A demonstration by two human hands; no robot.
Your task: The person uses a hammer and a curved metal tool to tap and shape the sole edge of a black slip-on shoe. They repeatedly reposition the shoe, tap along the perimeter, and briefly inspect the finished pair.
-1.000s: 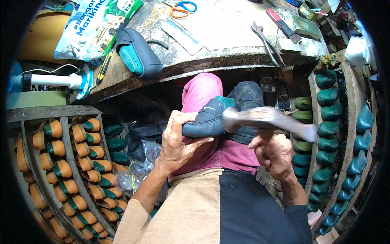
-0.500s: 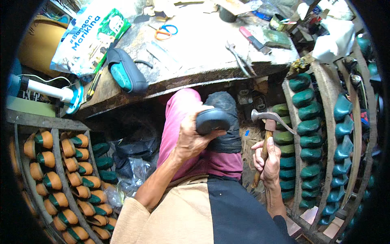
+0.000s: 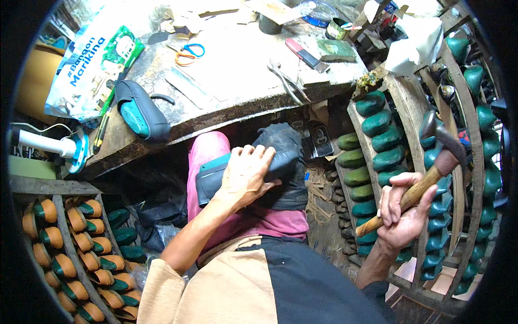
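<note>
My left hand (image 3: pixel 245 175) is wrapped over a dark shoe (image 3: pixel 208 186) with a teal last in it, lying across my lap against the dark-covered knee. Its sole is mostly hidden. Out to the right, my right hand (image 3: pixel 402 213) is closed round the wooden handle of a hammer (image 3: pixel 418 193), its metal head raised and apart from the shoe. A second dark shoe (image 3: pixel 156 121) with a teal last lies on the left end of the workbench (image 3: pixel 208 110).
Pliers (image 3: pixel 288 82), scissors (image 3: pixel 187 53) and a red-handled knife (image 3: pixel 305 54) lie on the bench. To the right, wooden racks (image 3: pixel 413 116) hold green lasts close to the hammer. At left, another rack (image 3: pixel 102 237) holds tan-and-green shoe pieces. A printed bag (image 3: pixel 91 70) sits at the bench's left.
The hammer has swung up and outward to the right in my right hand. My left hand has turned the shoe from end-on to lying sideways. The whole view has shifted somewhat.
</note>
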